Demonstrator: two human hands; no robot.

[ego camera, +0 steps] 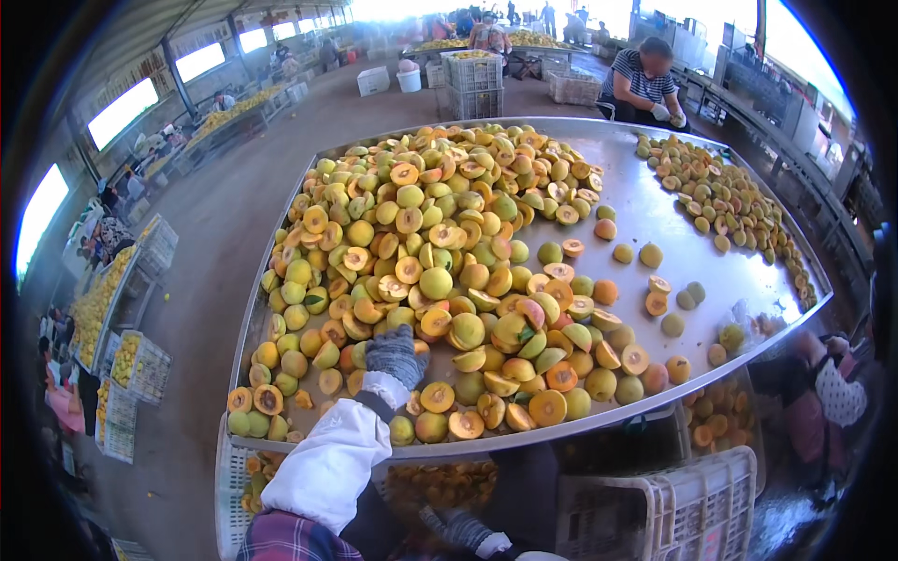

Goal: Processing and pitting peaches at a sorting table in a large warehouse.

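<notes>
A large heap of halved yellow stone fruit (435, 280), apparently peaches, covers the left and middle of a metal-topped table (617, 294). My left hand (396, 357), in a grey knitted glove, reaches into the near part of this heap. Its back faces up and its fingertips are hidden among the fruit, so whether it holds any cannot be made out. Below the table's near edge is my right hand (459, 529), also gloved in grey. Its fingers look apart and nothing shows in them. Beneath it are more fruit halves (442, 484).
A plastic crate (673, 505) stands at the near right, another (231, 477) at the near left. A second fruit pile (722, 189) lines the table's right side. One person (642, 84) sits at the far corner; another (821, 393) is close on the right.
</notes>
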